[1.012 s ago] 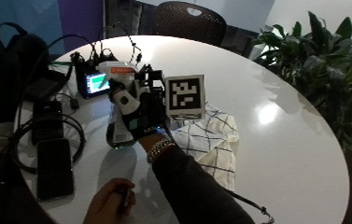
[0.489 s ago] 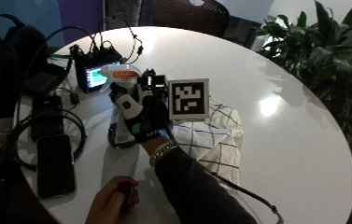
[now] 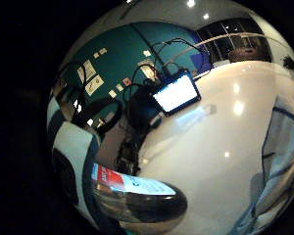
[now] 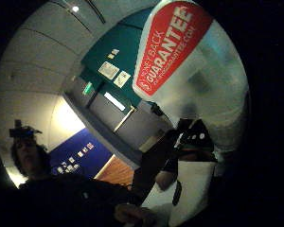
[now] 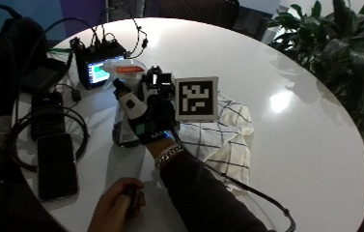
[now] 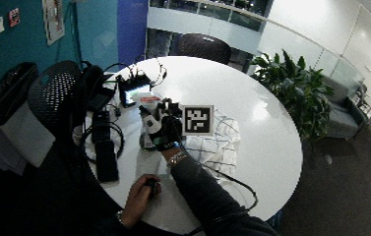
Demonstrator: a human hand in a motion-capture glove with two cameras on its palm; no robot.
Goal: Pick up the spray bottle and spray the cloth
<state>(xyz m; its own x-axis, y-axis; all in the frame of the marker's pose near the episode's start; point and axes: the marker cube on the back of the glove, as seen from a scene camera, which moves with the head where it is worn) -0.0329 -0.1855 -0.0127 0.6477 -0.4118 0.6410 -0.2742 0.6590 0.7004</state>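
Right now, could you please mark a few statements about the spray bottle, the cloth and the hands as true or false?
1. The gloved right hand has its grip around the spray bottle. True.
2. The cloth is plain red. False: it is white with a dark grid pattern.
3. The cloth lies on the white table. True.
4. The bare hand holds the cloth. False: it rests near the table edge, apart from it.
5. A phone lies flat on the table. True.
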